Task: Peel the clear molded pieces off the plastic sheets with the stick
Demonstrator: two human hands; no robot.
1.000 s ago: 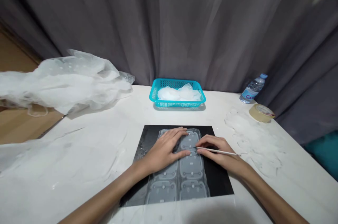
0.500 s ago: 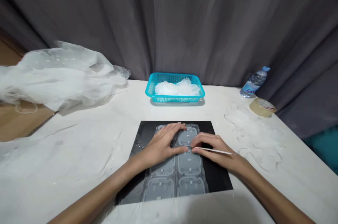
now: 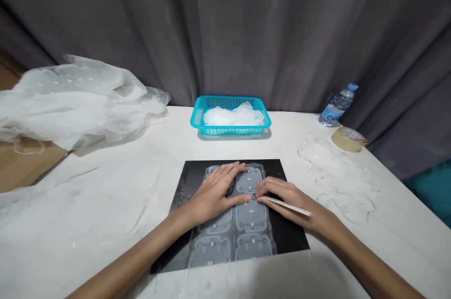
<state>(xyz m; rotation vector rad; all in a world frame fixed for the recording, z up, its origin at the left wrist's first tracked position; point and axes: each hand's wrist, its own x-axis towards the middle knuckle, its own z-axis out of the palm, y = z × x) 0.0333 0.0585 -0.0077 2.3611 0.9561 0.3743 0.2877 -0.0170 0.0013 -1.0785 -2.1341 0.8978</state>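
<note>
Right fingers [image 3: 276,184]: closed in a narrow pinch around the front end of a slim white tool [image 3: 289,207], just at the seam between the first and the second panel of the right column
Slim white tool: slanting back toward the right wrist; exact kind of tip not possible to tell, being covered by the fingers
Left fingers [image 3: 227,176]: spread out and rather flat, with nothing gripped; laid across the upper panels, the thumb near to the same seam
Clear molded sheet [image 3: 251,217]: flat under the fingers of both sides, with panels in two columns, on a black board [image 3: 291,240]
Step in hand: by judgement, fine work at one seam, with pressing from the left and guiding from the right; whether cutting or only marking, not possible to tell
Next move: probably in need of light, even pressure along the seam, and of a left thumb well clear of the tip
Counter [image 3: 176,144]: white, under the black board
Behind the board: a blue basket [image 3: 230,128] with whitish plastic pieces [image 3: 225,116] inside
Right side: clear scraps [image 3: 341,191], a tape roll [image 3: 347,140], a water bottle [image 3: 334,107]
Left side: a big plastic bag [image 3: 81,106], partly over cardboard [image 3: 31,163]
Farthest: a grey curtain [image 3: 232,31]
</note>
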